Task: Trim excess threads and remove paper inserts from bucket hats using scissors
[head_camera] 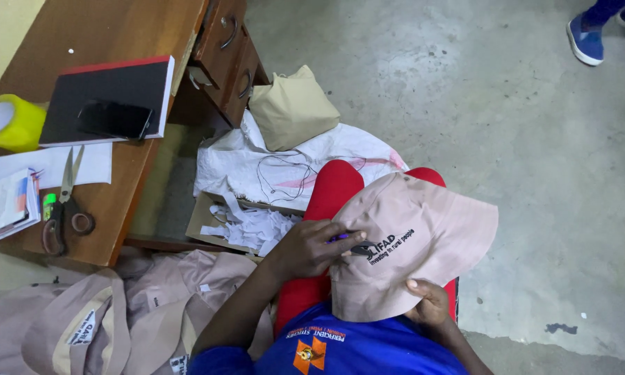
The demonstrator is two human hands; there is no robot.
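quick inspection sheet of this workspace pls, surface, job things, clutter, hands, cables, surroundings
surface: wooden desk with drawers, concrete floor.
job's things: beige cap on the lap; small purple tool at its front.
clutter: scissors, black notebook with phone on it, yellow tape roll, paper scraps, pile of caps.
hands: left hand holds the purple tool against the cap; right hand grips the cap's lower edge.
cables: thin black cord on the white sack.
surroundings: another person's blue shoe.

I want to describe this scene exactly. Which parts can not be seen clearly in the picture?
- Purple tool: head view, mostly hidden under the left hand; its kind is unclear.
- Right hand: mostly behind the tan cap; its grip is hidden.
- Pile of caps: cut off by the bottom edge.
- Blue shoe: its wearer is cut off at the top.
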